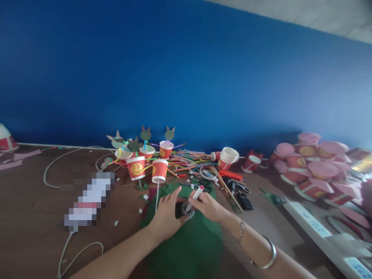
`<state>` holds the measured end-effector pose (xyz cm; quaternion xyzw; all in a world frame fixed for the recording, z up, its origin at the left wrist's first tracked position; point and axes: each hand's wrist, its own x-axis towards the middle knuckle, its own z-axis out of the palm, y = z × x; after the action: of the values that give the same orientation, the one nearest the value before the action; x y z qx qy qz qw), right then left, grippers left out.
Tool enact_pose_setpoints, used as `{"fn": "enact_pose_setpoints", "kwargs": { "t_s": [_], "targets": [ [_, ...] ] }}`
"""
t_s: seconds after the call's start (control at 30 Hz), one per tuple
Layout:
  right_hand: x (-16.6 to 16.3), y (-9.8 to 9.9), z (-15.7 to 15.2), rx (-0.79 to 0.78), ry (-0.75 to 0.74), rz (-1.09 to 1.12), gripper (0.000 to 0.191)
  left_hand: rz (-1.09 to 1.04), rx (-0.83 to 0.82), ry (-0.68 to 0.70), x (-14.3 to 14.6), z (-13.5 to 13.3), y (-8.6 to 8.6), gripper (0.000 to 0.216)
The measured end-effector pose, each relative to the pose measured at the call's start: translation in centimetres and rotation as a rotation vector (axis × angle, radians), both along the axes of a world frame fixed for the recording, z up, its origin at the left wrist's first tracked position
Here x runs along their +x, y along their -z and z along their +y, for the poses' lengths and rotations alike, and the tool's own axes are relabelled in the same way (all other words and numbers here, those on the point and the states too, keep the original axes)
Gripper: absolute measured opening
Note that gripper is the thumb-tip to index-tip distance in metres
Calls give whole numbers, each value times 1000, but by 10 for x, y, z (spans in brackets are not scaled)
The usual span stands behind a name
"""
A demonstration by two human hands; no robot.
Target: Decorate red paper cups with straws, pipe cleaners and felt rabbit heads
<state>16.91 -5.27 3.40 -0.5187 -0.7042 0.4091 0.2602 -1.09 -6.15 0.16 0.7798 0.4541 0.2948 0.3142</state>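
My left hand [167,215] is curled round a dark round object [187,209] with a grey, hole-patterned ring on its face; its kind is unclear. In my right hand [209,207] is a white marker [198,192] with a red end pointing up. Its lower end meets the middle of the ring. Both hands are over a sheet of green paper [186,255]. Just beyond them, a red paper cup [159,170] stands on a white stick. Close by are several more cups, some with cat-like paper heads [145,134] and coloured pipe-cleaner arms.
Coloured sticks [188,158] lie along the blue wall. An orange-handled tool [231,175] and a black object [245,201] are to the right. Beyond are stacked red cups with pink discs [322,170] and a power strip [308,224]. A white cable [62,248] runs at left.
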Motion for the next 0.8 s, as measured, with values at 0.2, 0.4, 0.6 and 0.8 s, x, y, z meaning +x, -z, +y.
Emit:
{"fn": "enact_pose_setpoints", "kwargs": {
  "t_s": [0.2, 0.4, 0.6, 0.8],
  "targets": [
    [-9, -18, 10, 93, -43, -371, 21, 15, 9, 0, 1, -1, -1, 80],
    [-12, -20, 5, 219, 16, -337, 30, 13, 8, -8, 0, 0, 0, 78],
    [5, -3, -3, 103, 425, 429, 35, -143, 28, 2, -4, 1, 6, 71],
    [11, 12, -11, 115, 463, 459, 30, -294, 113, -227, -6, 7, 17, 61]
  ]
}}
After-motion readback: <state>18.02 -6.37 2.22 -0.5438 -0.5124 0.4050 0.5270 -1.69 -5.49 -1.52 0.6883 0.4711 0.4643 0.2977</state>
